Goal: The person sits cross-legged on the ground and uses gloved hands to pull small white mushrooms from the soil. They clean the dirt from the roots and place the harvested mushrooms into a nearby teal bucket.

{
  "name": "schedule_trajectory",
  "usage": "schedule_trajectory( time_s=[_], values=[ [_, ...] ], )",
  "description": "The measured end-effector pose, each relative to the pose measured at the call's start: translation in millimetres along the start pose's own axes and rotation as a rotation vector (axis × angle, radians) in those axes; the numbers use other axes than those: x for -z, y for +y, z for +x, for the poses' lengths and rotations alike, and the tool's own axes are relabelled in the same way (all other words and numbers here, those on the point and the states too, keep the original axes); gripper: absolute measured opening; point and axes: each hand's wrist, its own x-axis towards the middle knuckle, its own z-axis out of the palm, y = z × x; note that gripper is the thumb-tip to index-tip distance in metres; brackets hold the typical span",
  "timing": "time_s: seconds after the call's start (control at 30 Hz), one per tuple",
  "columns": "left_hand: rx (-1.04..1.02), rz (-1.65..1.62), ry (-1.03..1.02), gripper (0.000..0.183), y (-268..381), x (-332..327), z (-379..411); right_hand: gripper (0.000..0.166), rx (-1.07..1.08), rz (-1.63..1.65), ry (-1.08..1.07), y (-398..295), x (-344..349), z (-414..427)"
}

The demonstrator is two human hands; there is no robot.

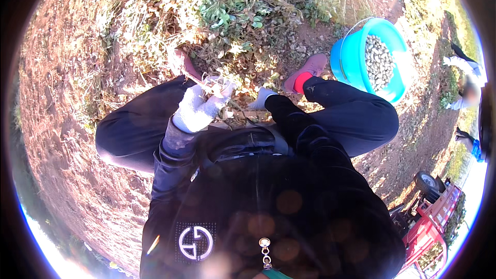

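Note:
My left hand (202,106), in a white knitted glove, is raised in front of my lap. Its fingers are closed around a small bunch of dry plant stems and roots (217,86). Lower down between my legs is my right hand (262,99), also in a pale glove. Its fingers point left towards loose stems, and whether they grip anything is hard to see. Beyond my feet lies a heap of uprooted plants (240,15), partly green and partly dried. A turquoise bucket (348,60) beside my right foot holds many pale pods (379,62) that look like peanuts.
My shoes (314,66) rest on soil strewn with dry leaves. The bucket's wire handle (350,29) leans towards the heap. Farther off on the right are a bent-over person (467,73), another person's legs (465,135) and a red farm vehicle (430,217). Bare brown soil (77,162) stretches left.

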Motion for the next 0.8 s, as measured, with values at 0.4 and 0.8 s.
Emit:
schedule_trajectory(
  time_s=[0.4, 0.8],
  values=[
    [0.600, 1.865, 1.084, 0.069, 132.2, 236.6, -128.9, 0.053, 0.495, -0.082, -0.229, -12.3, 67.7, -19.9],
    [0.162, 0.793, 0.517, 0.039, 11.1, -17.2, -10.9, 0.035, 0.727, 0.353, 0.463, -83.9, 109.4, -156.8]
  ],
)
